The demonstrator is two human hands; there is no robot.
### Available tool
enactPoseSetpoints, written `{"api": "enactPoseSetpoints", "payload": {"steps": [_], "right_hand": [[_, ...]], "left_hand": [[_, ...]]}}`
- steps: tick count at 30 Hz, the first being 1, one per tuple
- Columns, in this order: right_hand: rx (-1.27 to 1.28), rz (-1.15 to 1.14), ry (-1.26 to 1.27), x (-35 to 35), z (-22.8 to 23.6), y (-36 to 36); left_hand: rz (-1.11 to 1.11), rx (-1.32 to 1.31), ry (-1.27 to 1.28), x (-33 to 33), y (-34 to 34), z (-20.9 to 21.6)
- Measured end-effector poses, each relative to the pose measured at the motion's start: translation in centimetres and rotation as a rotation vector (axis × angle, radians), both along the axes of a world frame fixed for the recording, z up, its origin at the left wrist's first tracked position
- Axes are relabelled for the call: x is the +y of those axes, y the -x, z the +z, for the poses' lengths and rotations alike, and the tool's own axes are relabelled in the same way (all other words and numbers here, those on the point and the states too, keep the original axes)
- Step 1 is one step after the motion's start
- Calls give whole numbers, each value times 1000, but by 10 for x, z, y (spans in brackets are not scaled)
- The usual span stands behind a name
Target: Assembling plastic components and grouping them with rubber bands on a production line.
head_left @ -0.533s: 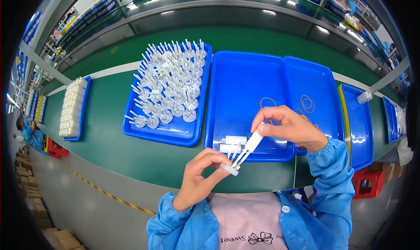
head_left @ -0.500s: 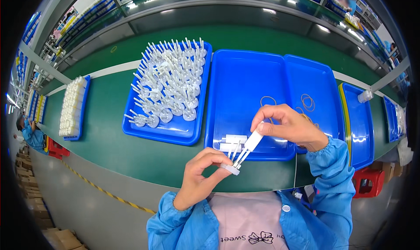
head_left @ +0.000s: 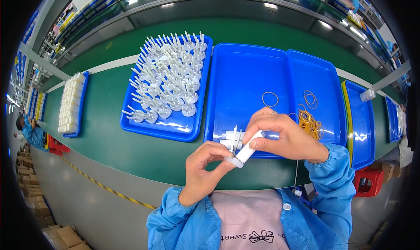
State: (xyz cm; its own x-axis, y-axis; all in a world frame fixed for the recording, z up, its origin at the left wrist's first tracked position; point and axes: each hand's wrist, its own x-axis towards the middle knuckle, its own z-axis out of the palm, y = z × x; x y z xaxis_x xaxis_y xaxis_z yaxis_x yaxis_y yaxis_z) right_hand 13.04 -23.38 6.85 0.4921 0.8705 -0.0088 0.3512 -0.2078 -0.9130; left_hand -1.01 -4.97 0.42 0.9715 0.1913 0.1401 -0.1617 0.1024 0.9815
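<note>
My left hand (head_left: pixel 199 173) is closed on the rim of a round, pale plastic base (head_left: pixel 236 162) with thin upright prongs. My right hand (head_left: pixel 286 134) pinches a white tube (head_left: pixel 249 150), tilted, with its lower end against the base. Some prongs (head_left: pixel 236 138) stand bare beside the tube; others are out of sight, apparently inside it. Just behind the hands, a few white tubes (head_left: pixel 227 143) lie in the near left corner of a blue tray (head_left: pixel 251 70), partly covered by the prongs and fingers.
On the left a blue tray (head_left: pixel 175 134) holds many similar pronged bases (head_left: pixel 168 83). Rubber bands (head_left: pixel 309 125) lie in the blue tray (head_left: pixel 313 66) at right. Farther left stands a tray of white pieces (head_left: pixel 72 103). A red stool (head_left: pixel 367 182) is below the green table's (head_left: pixel 166 158) right end.
The white tube has slid down over some prongs until its end meets the base. My right hand has moved down with it. My left hand still grips the base.
</note>
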Motion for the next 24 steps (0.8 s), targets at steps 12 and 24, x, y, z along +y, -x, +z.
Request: {"api": "enactPoseSetpoints", "payload": {"steps": [12, 24], "right_hand": [[-1067, -191, 339, -31, -60, -14], [358, -160, -71, -33, -11, -37]], "left_hand": [[148, 21, -15, 19, -5, -2], [-60, -153, -357, -1, -4, 11]]}}
